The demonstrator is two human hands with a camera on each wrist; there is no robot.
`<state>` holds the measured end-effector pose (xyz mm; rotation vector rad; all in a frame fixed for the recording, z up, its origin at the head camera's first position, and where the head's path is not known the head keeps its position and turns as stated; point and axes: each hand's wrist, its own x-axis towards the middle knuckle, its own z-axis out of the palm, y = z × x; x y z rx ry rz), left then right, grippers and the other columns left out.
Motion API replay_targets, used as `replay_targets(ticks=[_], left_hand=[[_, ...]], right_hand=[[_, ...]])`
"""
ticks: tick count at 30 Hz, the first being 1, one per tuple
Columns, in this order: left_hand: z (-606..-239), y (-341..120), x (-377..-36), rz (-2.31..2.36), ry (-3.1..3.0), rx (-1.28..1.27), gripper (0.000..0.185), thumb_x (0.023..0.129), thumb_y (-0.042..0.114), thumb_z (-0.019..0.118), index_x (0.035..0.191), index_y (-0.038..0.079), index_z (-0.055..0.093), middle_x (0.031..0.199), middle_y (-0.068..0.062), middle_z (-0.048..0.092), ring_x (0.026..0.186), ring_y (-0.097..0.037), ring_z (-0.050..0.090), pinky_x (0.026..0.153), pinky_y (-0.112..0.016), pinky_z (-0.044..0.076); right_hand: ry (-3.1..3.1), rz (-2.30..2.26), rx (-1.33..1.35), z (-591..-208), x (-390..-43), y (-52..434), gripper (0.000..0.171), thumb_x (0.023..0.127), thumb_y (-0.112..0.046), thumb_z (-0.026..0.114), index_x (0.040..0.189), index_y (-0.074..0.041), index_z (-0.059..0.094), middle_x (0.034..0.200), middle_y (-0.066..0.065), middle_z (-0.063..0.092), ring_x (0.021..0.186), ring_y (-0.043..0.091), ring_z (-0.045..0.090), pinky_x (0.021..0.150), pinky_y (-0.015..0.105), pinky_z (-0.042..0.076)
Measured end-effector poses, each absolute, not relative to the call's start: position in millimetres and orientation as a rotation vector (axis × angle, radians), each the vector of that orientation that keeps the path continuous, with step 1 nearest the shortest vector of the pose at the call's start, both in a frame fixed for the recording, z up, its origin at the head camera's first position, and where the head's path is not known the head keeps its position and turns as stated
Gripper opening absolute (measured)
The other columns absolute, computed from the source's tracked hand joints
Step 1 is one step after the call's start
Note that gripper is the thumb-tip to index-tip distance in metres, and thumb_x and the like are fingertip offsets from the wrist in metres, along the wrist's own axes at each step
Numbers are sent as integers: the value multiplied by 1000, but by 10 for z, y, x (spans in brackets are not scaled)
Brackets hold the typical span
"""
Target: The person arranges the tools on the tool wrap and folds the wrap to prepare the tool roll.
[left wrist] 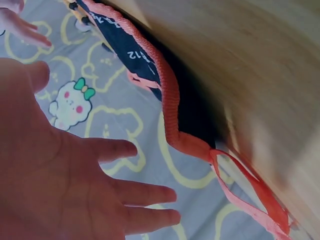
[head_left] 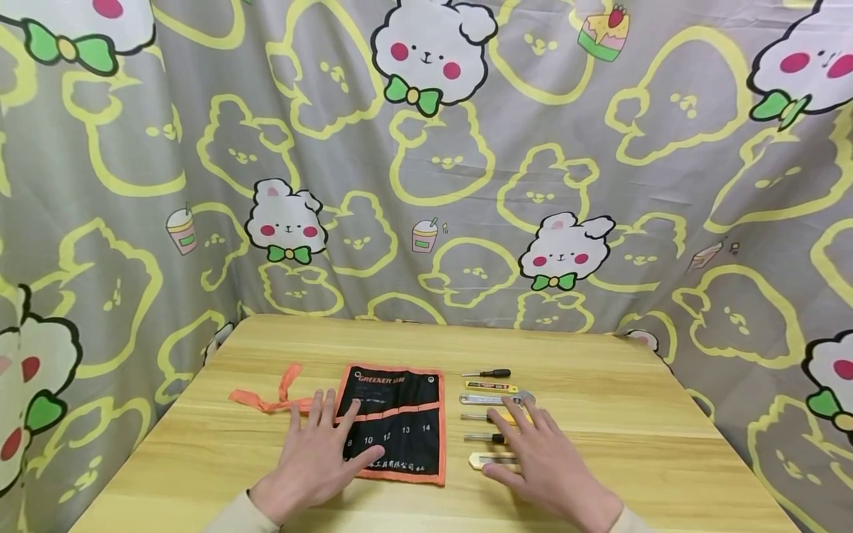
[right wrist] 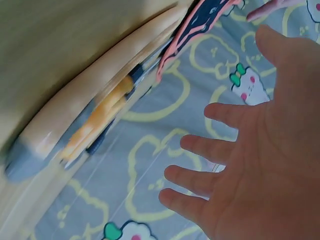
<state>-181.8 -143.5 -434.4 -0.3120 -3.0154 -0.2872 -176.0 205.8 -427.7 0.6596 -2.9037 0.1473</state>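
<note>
the left hand (head_left: 313,463) lies spread, fingertips on the near-left corner of the tool roll (head_left: 393,423) flat on the desk (head_left: 633,385). the right hand (head_left: 543,459) hovers spread over the tool row (head_left: 492,418). the roll is judged soft, light fabric that will sag: take its orange edge or strap (head_left: 276,396), just left of the left hand.

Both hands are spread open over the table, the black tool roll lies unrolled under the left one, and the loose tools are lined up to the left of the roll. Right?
Not quite: the head view shows the loose tools lined up to the right of the tool roll, not the left. The rest holds.
</note>
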Motion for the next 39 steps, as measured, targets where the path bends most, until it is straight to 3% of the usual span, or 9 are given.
replay_targets(ticks=[13,25,30,39], left_hand=[[-4356,-1307,-1869,-303,-3108,-347,86,86,74,47,147,15,45,151,-32,30,142,-48,25,107,-66,25],[-4365,-1214,-1846,-294,-3180,-409,85,83,73,54,141,10,53,142,-33,42,137,-50,33,100,-61,38],[-4366,-1210,-1833,-237,-3196,-400,86,84,72,54,136,5,56,139,-34,46,133,-50,38,99,-60,40],[-4409,-1205,-1838,-176,-3163,-393,82,82,71,57,130,4,61,134,-33,50,127,-50,45,96,-59,42]], right_hand=[[-2919,122,942,-4330,-1889,1576,74,93,-67,43,150,-20,41,156,11,34,142,41,30,112,55,29],[-3056,172,1013,-4377,-2004,1168,69,94,-66,40,149,-24,41,155,8,36,140,37,36,108,52,36],[-3039,114,1072,-4425,-2047,1070,61,98,-60,39,149,-25,42,154,6,39,139,32,39,109,46,38],[-3110,62,1008,-4447,-2083,988,60,96,-58,46,147,-26,45,152,6,41,138,33,41,108,46,38]])
